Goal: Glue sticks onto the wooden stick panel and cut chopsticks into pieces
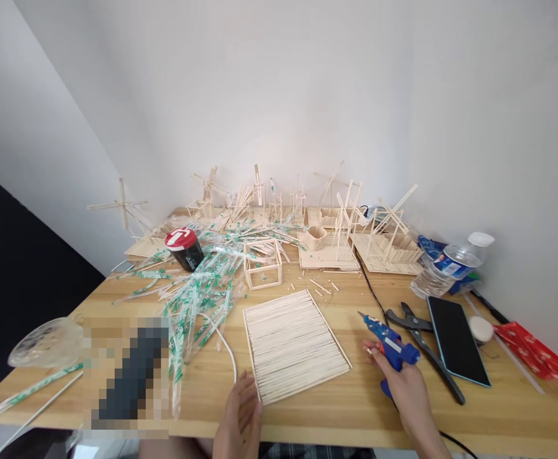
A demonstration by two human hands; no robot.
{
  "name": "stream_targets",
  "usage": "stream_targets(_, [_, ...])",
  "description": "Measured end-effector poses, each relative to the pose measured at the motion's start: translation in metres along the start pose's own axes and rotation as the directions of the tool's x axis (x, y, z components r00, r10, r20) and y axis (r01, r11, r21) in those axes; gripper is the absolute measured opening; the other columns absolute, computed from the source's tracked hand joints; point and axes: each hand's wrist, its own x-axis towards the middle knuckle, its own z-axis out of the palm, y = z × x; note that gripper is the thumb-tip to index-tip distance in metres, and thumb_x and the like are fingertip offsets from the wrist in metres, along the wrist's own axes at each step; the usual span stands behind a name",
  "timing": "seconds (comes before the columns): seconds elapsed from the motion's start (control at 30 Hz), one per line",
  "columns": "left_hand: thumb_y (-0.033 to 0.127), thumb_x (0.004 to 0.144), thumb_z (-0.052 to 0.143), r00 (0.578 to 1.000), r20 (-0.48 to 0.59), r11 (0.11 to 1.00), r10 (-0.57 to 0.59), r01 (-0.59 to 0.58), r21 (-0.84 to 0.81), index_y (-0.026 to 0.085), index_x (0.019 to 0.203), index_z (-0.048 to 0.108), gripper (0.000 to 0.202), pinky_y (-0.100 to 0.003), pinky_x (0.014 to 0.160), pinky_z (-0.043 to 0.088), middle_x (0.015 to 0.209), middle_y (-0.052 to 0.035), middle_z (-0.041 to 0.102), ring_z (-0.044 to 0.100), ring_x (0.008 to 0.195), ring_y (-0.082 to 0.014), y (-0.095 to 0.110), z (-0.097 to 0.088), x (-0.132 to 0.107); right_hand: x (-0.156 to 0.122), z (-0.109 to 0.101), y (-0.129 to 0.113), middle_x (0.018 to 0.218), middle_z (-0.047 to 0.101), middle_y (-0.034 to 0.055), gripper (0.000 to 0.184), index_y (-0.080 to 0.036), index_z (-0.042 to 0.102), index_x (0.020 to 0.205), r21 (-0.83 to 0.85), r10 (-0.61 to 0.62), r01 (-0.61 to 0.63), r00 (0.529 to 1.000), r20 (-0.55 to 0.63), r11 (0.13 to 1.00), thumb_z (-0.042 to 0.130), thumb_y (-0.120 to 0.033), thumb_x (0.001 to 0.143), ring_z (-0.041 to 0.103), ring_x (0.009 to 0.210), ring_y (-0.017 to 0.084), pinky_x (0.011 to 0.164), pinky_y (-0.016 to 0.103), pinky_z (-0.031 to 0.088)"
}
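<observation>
My right hand [407, 390] is wrapped round a blue hot glue gun [393, 347], its nozzle pointing to the upper left above the table. At the near left corner of a square panel of thin wooden sticks [294, 344], my left hand [241, 411] rests with fingers stretched and thumb apart, holding nothing. Those fingers are beside or touching the panel's edge; which, I cannot tell. The panel lies flat on the wooden table [336, 411]. An open cube frame of sticks [263, 264] stands behind it.
Stick models on bases [329, 252] line the wall. Plastic stick wrappers [197, 299] and a black cup with red lid [185, 248] lie left. Cutting pliers [425, 344], a phone [458, 341], a water bottle [451, 264] and a red packet [537, 349] occupy the right. A blurred patch hides something front left.
</observation>
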Motion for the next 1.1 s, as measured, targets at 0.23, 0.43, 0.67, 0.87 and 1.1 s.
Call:
stream_targets(0.23, [0.065,0.073,0.059,0.998,0.027,0.997,-0.050,0.052,-0.053,0.020,0.111,0.054,0.059,-0.034,0.088,0.054,0.124,-0.0133,0.059,0.061,0.108,-0.0244,0.014,0.005,0.002,0.029,0.001,0.004,0.085,0.066,0.0148,0.042,-0.021,0.056,0.089,-0.300,-0.227,0.201,0.972,-0.054,0.932,0.049,-0.060,0.077,0.063,0.085,0.035,0.073,0.048,0.051])
stream_targets(0.43, [0.054,0.085,0.048,0.998,0.027,0.996,0.061,-0.063,0.066,0.020,0.120,0.048,0.048,-0.041,0.104,0.042,0.136,-0.0125,0.048,0.047,0.126,-0.0243,0.020,0.014,0.004,0.052,-0.004,-0.001,0.106,0.057,0.0206,0.042,-0.014,0.055,0.106,-0.441,-0.418,0.390,0.908,0.037,0.808,0.052,-0.044,0.078,0.053,0.100,0.037,0.087,0.057,0.041])
stream_targets(0.67, [0.046,0.089,0.045,0.993,0.046,0.969,0.105,-0.112,0.218,0.022,0.127,0.044,0.045,-0.046,0.111,0.032,0.144,-0.0111,0.041,0.039,0.133,-0.0253,0.035,0.013,0.011,0.022,0.020,-0.027,0.100,0.062,0.0069,0.021,-0.025,0.068,0.094,-0.403,-0.529,0.585,0.811,0.252,0.704,0.048,-0.029,0.089,0.054,0.100,0.025,0.090,0.042,0.043])
stream_targets(0.87, [0.046,0.088,0.046,0.995,0.065,0.950,0.074,-0.090,0.299,0.025,0.132,0.041,0.049,-0.045,0.115,0.022,0.145,-0.0077,0.042,0.034,0.136,-0.0245,0.049,0.009,0.019,0.023,0.056,-0.037,0.087,0.066,0.0071,0.023,-0.023,0.070,0.090,-0.429,-0.510,0.583,0.812,0.283,0.690,0.049,-0.032,0.093,0.055,0.085,0.024,0.077,0.040,0.045])
stream_targets(1.1, [0.047,0.087,0.046,0.993,0.121,0.939,0.002,-0.044,0.340,0.023,0.136,0.037,0.055,-0.042,0.117,0.017,0.145,-0.0071,0.041,0.032,0.137,-0.0231,0.045,0.005,0.023,0.027,0.059,-0.040,0.082,0.067,0.0063,0.027,-0.022,0.066,0.078,-0.447,-0.493,0.577,0.817,0.300,0.684,0.045,-0.028,0.094,0.055,0.083,0.024,0.073,0.038,0.042])
